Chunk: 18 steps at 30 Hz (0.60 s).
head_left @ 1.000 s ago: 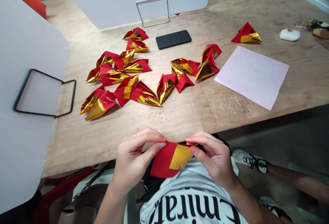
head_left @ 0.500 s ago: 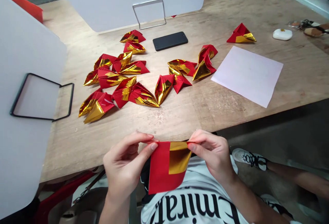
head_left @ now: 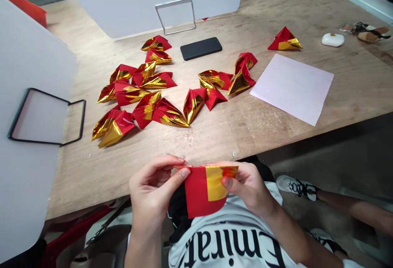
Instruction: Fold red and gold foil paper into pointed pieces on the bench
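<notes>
Between my hands, just off the table's front edge, is a folded sheet of red and gold paper (head_left: 196, 196) with a gold patch on its right part. My left hand (head_left: 153, 194) pinches its upper left corner between thumb and fingers. My right hand (head_left: 250, 186) is closed on the right side, thumb in front on the gold and fingers behind the sheet. Beyond them, several folded red and gold paper pieces (head_left: 132, 94) lie in clusters on the table. One more red and gold folded piece (head_left: 285, 40) stands apart at the far right.
A black phone (head_left: 201, 48) lies behind the folded pieces. A white square sheet (head_left: 293, 87) lies at right, near a white earbud case (head_left: 333, 39) and keys (head_left: 362, 28). White panels with a metal stand (head_left: 176, 16) and a black stand (head_left: 46, 116) border the table (head_left: 147, 149).
My right hand has shifted from pinching the upper right corner to a hold with the thumb lower on the gold part. The right corner now sticks out past the thumb.
</notes>
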Tool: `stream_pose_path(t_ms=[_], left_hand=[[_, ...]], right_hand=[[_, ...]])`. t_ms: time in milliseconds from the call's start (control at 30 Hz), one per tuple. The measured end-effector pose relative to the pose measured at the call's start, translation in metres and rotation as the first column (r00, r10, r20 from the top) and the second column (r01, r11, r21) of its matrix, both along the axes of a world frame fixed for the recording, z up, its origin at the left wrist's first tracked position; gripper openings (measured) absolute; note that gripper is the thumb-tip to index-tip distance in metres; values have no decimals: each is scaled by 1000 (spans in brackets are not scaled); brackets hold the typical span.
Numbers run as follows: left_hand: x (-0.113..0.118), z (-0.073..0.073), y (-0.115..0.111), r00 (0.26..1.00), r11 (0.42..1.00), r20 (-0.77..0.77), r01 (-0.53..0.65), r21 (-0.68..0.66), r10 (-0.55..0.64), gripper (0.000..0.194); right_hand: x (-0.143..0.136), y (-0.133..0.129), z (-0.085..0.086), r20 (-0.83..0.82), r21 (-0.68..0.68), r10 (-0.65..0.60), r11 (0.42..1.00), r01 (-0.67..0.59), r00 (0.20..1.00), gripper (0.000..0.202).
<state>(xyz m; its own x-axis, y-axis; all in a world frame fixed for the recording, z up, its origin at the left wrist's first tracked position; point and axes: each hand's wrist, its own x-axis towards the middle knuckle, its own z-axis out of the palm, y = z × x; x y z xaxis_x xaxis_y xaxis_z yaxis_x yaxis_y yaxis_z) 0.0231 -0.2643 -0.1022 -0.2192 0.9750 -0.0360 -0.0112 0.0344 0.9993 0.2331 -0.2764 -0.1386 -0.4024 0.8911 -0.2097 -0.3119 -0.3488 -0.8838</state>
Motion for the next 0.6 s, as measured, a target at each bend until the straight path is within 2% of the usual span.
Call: stream_pose_path(t_ms=[167,300,467,600], left_hand=[[4,-1,1,997,998,40,-66,12,65,23],[5,0,2,993,995,56,-102,13,101,25],[5,2,8,983,985,79,-167,45,163,24],[6,2,13,982,983,67,-178,53,175,27]], right_hand=[[-4,1,-1,130,69,-13,998,4,991,47],[-7,3,-3,127,62,-67,996,59,990,52],[-6,3,-7,126,9,68,997,-70,990,51],[-7,2,-9,217,8,-17,1000,16,976,56]])
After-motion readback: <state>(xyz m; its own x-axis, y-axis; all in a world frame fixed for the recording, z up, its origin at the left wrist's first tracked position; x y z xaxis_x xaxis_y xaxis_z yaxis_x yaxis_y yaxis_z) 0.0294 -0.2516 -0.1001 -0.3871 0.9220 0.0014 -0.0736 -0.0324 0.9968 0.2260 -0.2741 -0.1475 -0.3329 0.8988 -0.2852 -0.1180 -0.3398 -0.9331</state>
